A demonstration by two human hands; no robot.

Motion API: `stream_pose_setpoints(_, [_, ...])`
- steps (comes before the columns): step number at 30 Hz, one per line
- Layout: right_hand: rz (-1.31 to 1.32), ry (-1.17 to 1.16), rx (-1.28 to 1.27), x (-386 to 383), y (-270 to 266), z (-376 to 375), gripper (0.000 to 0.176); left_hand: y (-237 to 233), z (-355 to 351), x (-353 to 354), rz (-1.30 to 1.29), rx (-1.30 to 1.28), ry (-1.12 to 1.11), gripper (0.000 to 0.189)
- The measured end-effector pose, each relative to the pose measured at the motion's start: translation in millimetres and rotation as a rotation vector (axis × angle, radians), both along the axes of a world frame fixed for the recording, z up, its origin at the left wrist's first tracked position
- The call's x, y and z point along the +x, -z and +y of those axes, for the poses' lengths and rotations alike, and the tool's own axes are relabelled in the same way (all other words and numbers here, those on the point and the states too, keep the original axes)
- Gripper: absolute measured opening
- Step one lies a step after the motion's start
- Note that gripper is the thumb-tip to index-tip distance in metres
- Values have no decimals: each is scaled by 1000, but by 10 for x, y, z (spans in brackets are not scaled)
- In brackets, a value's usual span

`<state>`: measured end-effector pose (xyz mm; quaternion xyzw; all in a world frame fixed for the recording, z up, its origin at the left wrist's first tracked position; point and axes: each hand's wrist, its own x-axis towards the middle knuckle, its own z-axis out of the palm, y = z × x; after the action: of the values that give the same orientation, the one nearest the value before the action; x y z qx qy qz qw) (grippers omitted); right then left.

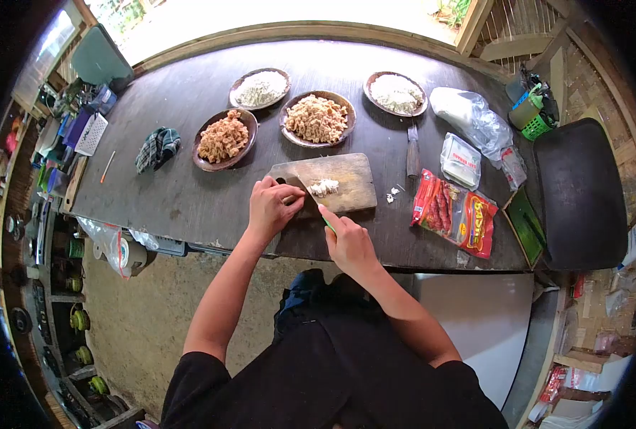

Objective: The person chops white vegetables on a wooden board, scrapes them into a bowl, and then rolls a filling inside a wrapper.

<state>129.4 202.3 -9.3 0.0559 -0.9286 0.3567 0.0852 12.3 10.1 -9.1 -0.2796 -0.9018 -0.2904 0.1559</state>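
My right hand (pixel 351 239) is wrapped round the green handle of a kitchen knife (pixel 309 189). Its blade slants across the wooden cutting board (pixel 355 171), close to the fingertips of my left hand (pixel 274 205). Those fingers are bent and pressed together at the board's left part; whatever they hold is hidden. Just right of the blade lies a small heap of chopped white pieces (pixel 324 187). A few white scraps (pixel 392 194) have landed on the table beside the board.
Behind the board stand plates of brown chunks (pixel 316 119), reddish-brown chunks (pixel 222 136) and white bits (pixel 261 88), (pixel 396 94). To the right are another knife (pixel 412 151), a red sausage packet (pixel 455 214) and plastic bags (pixel 468 114). A checked cloth (pixel 158 149) lies left.
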Motion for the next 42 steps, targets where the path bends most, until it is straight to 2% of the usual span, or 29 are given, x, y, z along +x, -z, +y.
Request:
stream_pose_setpoints(4, [1,83,-75,56,-55,40,50,-8,6,8,12,-1,3,12])
stream_pose_setpoints(8, [51,48,-123,143,-47,85,49,-5,-20,-16,6,-20,6,12])
stream_pose_setpoints(11, [100,7,-71,244,-36,80,49,37,-19,-16,1,-28,-4,11])
stream_pose_setpoints(13, [-20,29,6,315,-140,56,49,27,-7,-17,-12,-21,-15,11])
stream_pose_setpoints(17, [-79,-20,82,375,-253,58,52,22,8,10,-31,10,-42,12])
stream_pose_setpoints(21, [10,10,-20,418,-136,107,54,43,9,16,-43,28,-63,12])
stream_pose_setpoints(30, [-133,8,126,465,-209,116,54,-42,31,39,-45,13,-57,11])
stream_pose_setpoints(42, [-40,-25,150,493,-298,151,53,24,11,7,-22,6,-59,12])
